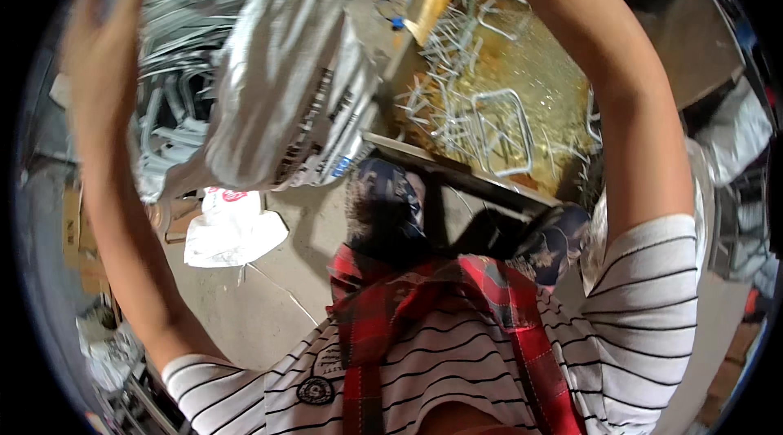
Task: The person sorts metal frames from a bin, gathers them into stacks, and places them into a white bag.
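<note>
Wire loops (506,129), bent from bright metal rod into rounded rectangles, lay scattered on a yellowish, rusty work surface (555,68) far right of centre, together with many short straight offcuts. A second heap of pale bent wire pieces (175,19) sat far left, partly under a large white woven sack (269,68) hanging across the upper middle. Left hand (102,19) was raised at far left, motion-blurred, fingers spread wide; nothing seen in its grasp. Right forearm (620,84) ran up out of the top edge, so the right hand was out of view and its state could not be told. Judged progress: a good number of loops appeared already formed on both sides, none being handled at this moment; how many remained could not be told. A dark metal edge (457,178) crossed near the knees; a white bag (232,227) lay on the concrete floor (261,304) near left.
</note>
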The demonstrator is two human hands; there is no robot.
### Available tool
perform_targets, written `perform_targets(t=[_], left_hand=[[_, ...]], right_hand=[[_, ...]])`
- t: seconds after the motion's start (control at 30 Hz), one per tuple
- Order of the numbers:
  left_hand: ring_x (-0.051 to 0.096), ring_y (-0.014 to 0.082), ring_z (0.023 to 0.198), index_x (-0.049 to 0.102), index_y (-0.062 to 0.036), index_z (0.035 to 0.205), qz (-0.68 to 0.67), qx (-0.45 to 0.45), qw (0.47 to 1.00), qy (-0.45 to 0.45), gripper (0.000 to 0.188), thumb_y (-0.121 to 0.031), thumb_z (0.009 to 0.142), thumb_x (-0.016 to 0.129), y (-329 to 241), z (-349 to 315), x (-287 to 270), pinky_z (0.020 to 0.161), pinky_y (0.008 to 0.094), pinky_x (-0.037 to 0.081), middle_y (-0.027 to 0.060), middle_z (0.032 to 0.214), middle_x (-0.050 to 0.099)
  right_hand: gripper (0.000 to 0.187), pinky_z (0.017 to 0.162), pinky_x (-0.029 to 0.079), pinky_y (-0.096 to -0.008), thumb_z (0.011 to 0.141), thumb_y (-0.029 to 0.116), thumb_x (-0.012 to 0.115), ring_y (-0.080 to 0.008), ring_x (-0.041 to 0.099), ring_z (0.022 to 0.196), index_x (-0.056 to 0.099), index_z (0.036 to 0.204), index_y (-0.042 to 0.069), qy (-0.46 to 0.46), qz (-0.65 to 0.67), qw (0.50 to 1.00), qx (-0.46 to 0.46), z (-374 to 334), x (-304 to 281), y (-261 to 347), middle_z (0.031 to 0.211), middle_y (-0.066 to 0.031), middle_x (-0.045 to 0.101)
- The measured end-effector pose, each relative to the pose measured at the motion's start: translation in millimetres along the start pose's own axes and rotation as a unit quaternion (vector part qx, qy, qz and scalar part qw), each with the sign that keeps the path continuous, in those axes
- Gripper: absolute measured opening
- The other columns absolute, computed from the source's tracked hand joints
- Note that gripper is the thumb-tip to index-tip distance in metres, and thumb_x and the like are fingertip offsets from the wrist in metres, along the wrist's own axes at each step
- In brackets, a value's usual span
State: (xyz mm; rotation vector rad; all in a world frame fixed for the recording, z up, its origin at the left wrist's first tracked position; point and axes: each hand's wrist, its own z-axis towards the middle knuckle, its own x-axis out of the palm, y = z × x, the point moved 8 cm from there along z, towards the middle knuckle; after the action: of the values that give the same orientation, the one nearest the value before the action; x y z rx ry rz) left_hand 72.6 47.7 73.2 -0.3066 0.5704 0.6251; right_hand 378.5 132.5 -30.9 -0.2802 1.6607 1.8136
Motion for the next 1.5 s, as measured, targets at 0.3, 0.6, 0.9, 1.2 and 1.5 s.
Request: perform_targets(t=[0.3,0.6,0.9,1.2,1.5], left_hand=[[0.048,0.0189,0.104,0.05,0.0017,0.111,-0.512,-0.092,0.852,0.048,0.035,-0.005,0.078,0.055,-128.8,-109.8,142.6,0.091,0.0306,0.035,0.0132,0.111,0.052],[0.051,0.0188,0.093,0.049,0.004,0.107,-0.593,-0.343,0.691,0.23,0.031,-0.005,0.078,0.052,-141.8,-217.6,400.3,0.084,0.0293,0.039,0.0133,0.104,0.055],[0.051,0.0117,0.093,0.053,0.0019,0.104,-0.577,-0.475,0.507,0.43,0.024,-0.005,0.081,0.05,-172.6,-252.0,430.3,0.084,0.0248,0.038,0.0059,0.101,0.056],[0.053,0.0136,0.093,0.054,0.002,0.102,-0.591,-0.496,0.472,0.426,0.025,-0.01,0.08,0.053,-168.6,-252.8,442.1,0.082,0.0254,0.039,0.0073,0.099,0.057],[0.05,0.0241,0.097,0.046,0.0038,0.107,-0.637,-0.557,0.409,0.342,0.033,-0.019,0.083,0.048,-164.8,-250.5,456.3,0.085,0.034,0.04,0.0147,0.106,0.05]], right_hand=[[0.018,0.068,0.048,-0.0385,0.077,0.022,0.051,-0.0316,0.059,0.077,0.064,0.082,0.01,-0.033,-0.473,0.879,0.044,-88.5,-69.7,-258.0,0.082,-0.0152,0.061],[0.016,0.071,0.047,-0.037,0.074,0.014,0.049,-0.0274,0.055,0.09,0.062,0.081,0.009,0.033,-0.507,0.859,0.072,-89.0,-0.3,-382.2,0.093,-0.0116,0.058],[0.029,0.087,0.031,-0.0462,0.082,0.025,0.043,-0.0199,0.031,0.117,0.05,0.109,0.018,0.147,-0.67,0.727,0.026,14.2,87.9,-513.7,0.121,-0.0043,0.04],[0.021,0.087,0.037,-0.0384,0.079,0.024,0.053,-0.0233,0.057,0.092,0.06,0.096,0.016,0.334,-0.51,0.792,0.024,-34.2,89.3,-550.0,0.092,-0.0075,0.062],[0.041,0.071,0.045,-0.0391,0.081,0.044,0.051,-0.0319,0.058,0.08,0.061,0.09,0.005,0.116,-0.393,0.896,0.172,-129.5,-38.4,-465.5,0.081,-0.0173,0.06]])
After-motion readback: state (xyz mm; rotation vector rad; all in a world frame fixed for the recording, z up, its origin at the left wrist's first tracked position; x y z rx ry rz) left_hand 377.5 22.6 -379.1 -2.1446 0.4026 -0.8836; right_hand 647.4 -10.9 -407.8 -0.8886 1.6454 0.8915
